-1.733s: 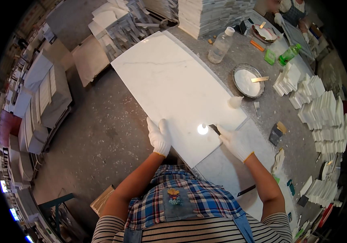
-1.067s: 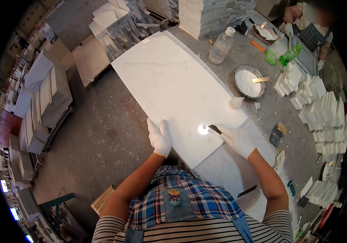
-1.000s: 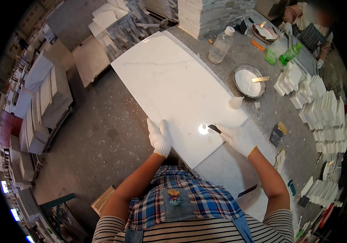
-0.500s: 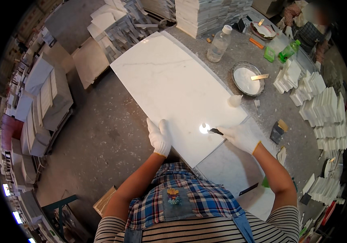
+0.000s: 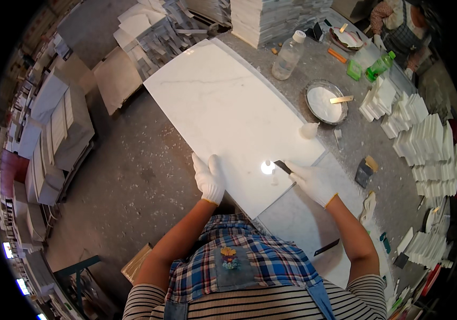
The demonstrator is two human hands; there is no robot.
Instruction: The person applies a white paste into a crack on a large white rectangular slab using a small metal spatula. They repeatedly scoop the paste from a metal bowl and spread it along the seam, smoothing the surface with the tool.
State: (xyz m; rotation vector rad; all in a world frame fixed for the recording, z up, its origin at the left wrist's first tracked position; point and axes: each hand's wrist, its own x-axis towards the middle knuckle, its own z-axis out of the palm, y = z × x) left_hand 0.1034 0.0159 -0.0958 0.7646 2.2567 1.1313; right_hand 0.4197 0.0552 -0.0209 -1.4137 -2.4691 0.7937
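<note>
A large white marble slab (image 5: 223, 106) with a faint grey vein lies across the table. My left hand (image 5: 208, 178), in a white knit glove, rests at its near left edge, thumb and fingers apart. My right hand (image 5: 313, 181), gloved too, is closed around a thin dark scraper blade (image 5: 283, 167). The blade is tilted over the slab's near right part, beside a bright round light reflection. A small pale streak (image 5: 274, 178) shows just below the reflection. Whether the blade touches the stone, I cannot tell.
Right of the slab are a white squeeze bottle (image 5: 308, 130), a bowl of white paste (image 5: 324, 104), a clear bottle (image 5: 289, 56) and a dark block (image 5: 366, 172). A second slab (image 5: 303, 213) lies nearer. Stacked white tiles (image 5: 426, 144) line the right; a co-worker (image 5: 402, 32) stands beyond.
My right hand has shifted slightly left, and the blade has turned and lifted away from the reflection. The pale streak now shows. My left hand stays at the edge.
</note>
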